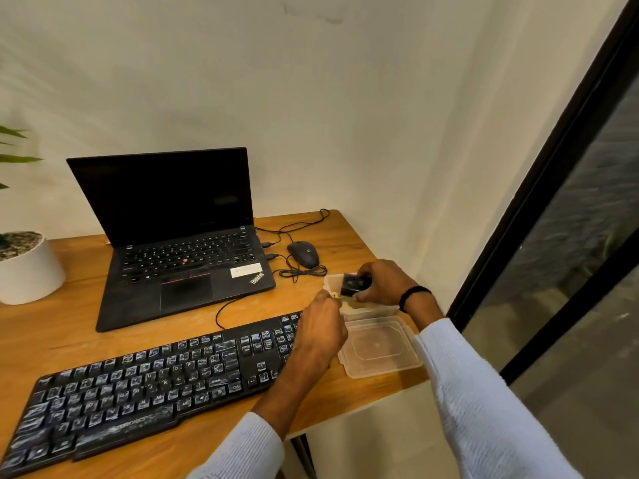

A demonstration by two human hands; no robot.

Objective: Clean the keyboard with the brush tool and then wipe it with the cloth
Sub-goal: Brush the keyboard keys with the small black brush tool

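Right hand (383, 283) curled round a small black brush tool (352, 285), held over the clear tub (332, 279) at the desk's right end, behind the loose lid (378, 345). Left hand (321, 331) has fingers bunched at the tub's near rim, pinching a yellowish piece (336, 296), prob the cloth, can't confirm. Keyboard (138, 385) sits in front of the laptop (179, 236), keys streaked w/ whitish dust. Handling est: tool light, rigid plastic, so grip the body, not the bristles. Cloth limp, take it by an edge. Kbd light, likely slides under strokes, so brace its frame w/ the free hand.
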